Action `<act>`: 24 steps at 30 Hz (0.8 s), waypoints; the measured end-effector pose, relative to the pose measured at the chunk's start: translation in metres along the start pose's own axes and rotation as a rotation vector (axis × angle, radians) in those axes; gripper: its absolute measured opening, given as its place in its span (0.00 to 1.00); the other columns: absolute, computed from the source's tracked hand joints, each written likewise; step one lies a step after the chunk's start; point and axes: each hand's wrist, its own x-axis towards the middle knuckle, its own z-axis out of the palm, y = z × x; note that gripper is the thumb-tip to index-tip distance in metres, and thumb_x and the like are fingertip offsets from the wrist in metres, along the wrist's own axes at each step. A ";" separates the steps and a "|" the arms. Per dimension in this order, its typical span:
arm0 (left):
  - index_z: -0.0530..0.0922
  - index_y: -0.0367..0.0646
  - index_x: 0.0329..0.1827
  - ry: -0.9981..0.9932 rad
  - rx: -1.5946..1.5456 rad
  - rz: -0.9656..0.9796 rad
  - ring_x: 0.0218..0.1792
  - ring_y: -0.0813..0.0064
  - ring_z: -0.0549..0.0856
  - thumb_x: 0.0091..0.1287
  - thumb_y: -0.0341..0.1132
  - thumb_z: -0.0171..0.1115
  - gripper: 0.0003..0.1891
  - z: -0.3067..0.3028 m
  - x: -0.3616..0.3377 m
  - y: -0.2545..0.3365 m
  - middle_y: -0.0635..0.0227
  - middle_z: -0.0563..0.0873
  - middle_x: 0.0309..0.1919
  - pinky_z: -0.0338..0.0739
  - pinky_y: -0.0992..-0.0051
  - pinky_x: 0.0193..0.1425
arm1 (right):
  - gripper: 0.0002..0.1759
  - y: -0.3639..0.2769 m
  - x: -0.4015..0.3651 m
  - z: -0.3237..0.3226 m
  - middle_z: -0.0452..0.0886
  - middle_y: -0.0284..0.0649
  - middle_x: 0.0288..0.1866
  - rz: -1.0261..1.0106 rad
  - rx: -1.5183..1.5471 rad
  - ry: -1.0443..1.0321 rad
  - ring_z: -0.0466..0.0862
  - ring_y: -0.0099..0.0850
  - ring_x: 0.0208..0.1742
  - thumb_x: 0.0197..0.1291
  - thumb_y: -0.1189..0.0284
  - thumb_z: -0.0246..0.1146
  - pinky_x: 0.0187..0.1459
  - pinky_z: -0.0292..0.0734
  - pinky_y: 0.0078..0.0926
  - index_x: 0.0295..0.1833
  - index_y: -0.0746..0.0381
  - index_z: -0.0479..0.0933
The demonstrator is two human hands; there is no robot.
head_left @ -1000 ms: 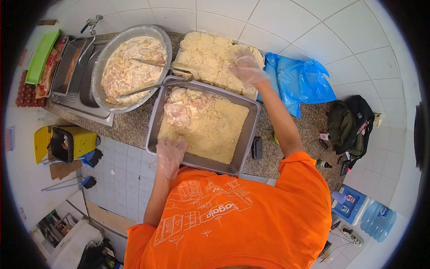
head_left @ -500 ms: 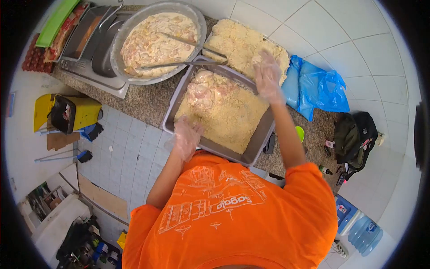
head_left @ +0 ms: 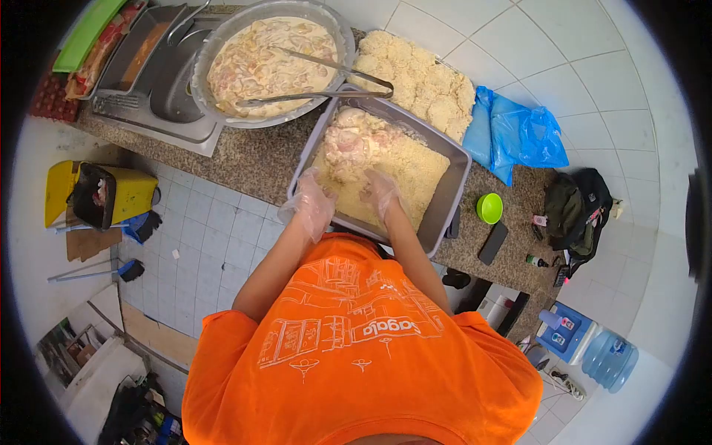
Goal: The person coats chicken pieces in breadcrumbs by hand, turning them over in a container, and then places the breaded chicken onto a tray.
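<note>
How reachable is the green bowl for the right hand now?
Likely yes: the right hand seems to need only to clear the tub wall; the green bowl sits uncovered on the counter beyond.

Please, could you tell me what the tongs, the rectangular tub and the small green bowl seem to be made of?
Tongs: probably steel, fairly smooth; slim grey arms with a metallic sheen.
Rectangular tub: likely satin plastic; even grey-mauve colour, thick rounded rim.
Small green bowl: seemingly smooth plastic; bright, uniform lime colour, though coated metal cannot be excluded.
</note>
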 end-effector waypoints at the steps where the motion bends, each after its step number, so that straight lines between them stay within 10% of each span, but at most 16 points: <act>1: 0.62 0.45 0.67 -0.063 -0.017 -0.033 0.62 0.60 0.65 0.63 0.49 0.53 0.30 -0.016 0.021 -0.003 0.58 0.66 0.62 0.53 0.61 0.72 | 0.21 -0.013 -0.015 0.012 0.72 0.43 0.48 0.057 0.080 -0.019 0.73 0.34 0.43 0.60 0.63 0.62 0.48 0.71 0.39 0.54 0.61 0.71; 6: 0.62 0.45 0.66 0.039 -0.018 -0.060 0.62 0.61 0.64 0.63 0.49 0.53 0.30 0.007 -0.010 0.012 0.57 0.65 0.62 0.53 0.60 0.73 | 0.20 -0.007 -0.014 0.038 0.76 0.38 0.40 0.103 0.011 0.159 0.74 0.32 0.35 0.57 0.61 0.65 0.40 0.73 0.32 0.51 0.60 0.72; 8: 0.63 0.44 0.66 0.052 0.009 -0.063 0.62 0.62 0.64 0.64 0.50 0.53 0.30 0.007 -0.009 0.011 0.57 0.65 0.63 0.54 0.60 0.73 | 0.28 -0.002 -0.003 0.039 0.79 0.43 0.54 0.113 -0.215 0.182 0.79 0.38 0.48 0.55 0.58 0.65 0.51 0.72 0.33 0.59 0.62 0.74; 11: 0.63 0.46 0.66 -0.102 0.019 -0.061 0.62 0.62 0.64 0.64 0.51 0.53 0.30 -0.004 -0.001 0.010 0.59 0.65 0.63 0.54 0.60 0.72 | 0.31 0.090 0.118 -0.019 0.80 0.48 0.54 -0.225 -0.426 0.218 0.81 0.42 0.49 0.55 0.57 0.65 0.54 0.71 0.31 0.60 0.64 0.73; 18: 0.64 0.50 0.65 -0.098 0.022 -0.089 0.61 0.63 0.66 0.64 0.50 0.53 0.28 -0.003 -0.005 0.013 0.61 0.68 0.61 0.57 0.60 0.70 | 0.32 0.008 -0.036 0.037 0.80 0.50 0.51 -0.521 -0.899 0.622 0.80 0.35 0.48 0.60 0.58 0.60 0.50 0.73 0.27 0.64 0.68 0.69; 20: 0.64 0.49 0.65 -0.166 -0.059 -0.110 0.60 0.62 0.66 0.64 0.50 0.54 0.28 -0.007 0.002 0.012 0.60 0.68 0.60 0.59 0.60 0.69 | 0.36 0.010 -0.037 0.020 0.80 0.55 0.50 -1.178 -1.617 0.584 0.80 0.40 0.50 0.56 0.60 0.64 0.55 0.71 0.29 0.65 0.70 0.67; 24: 0.65 0.49 0.63 -0.029 -0.014 -0.091 0.60 0.61 0.66 0.64 0.49 0.54 0.26 0.006 -0.012 0.015 0.60 0.68 0.58 0.60 0.59 0.68 | 0.37 -0.041 -0.066 0.020 0.81 0.56 0.49 -0.403 -0.739 0.328 0.81 0.43 0.48 0.53 0.61 0.67 0.55 0.72 0.31 0.65 0.70 0.67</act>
